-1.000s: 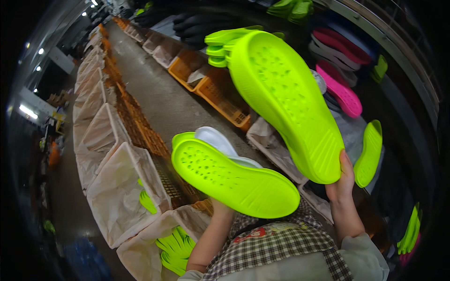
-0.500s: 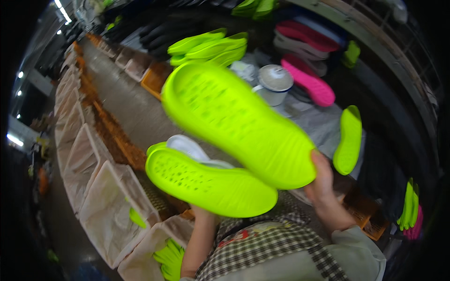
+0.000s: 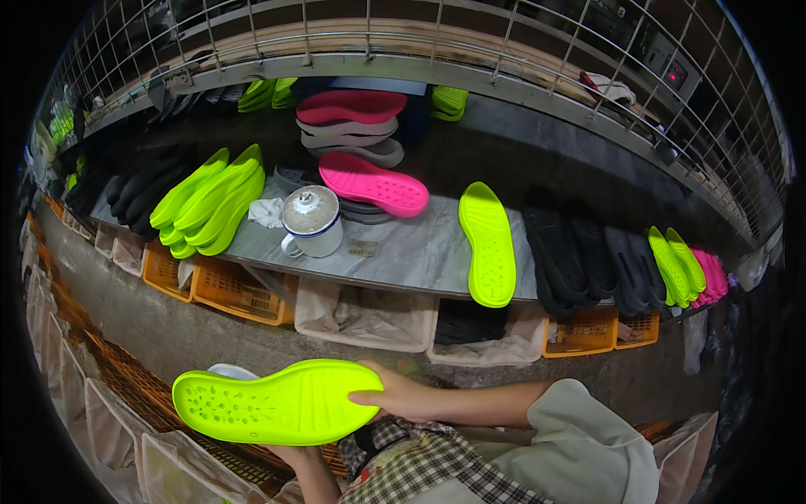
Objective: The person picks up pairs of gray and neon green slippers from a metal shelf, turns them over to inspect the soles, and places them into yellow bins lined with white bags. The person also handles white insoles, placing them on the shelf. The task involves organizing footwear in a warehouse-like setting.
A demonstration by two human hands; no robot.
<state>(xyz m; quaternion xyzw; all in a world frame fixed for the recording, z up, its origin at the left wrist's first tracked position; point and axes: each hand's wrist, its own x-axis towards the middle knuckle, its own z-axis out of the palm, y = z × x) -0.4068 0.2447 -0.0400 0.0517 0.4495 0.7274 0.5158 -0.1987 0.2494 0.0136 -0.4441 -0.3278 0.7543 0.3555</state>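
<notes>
My right hand (image 3: 401, 395) grips the heel end of 1 neon-yellow perforated foam shoe sole (image 3: 277, 403), held flat low in front of me. My left hand is hidden beneath it, grip unclear. 1 matching sole (image 3: 489, 244) lies on the grey shelf (image 3: 403, 252).

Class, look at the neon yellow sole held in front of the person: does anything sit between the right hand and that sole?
Nothing visible does. The right hand already grips the heel end of the neon yellow sole, thumb on its top face. The left hand is hidden beneath the sole.
</notes>
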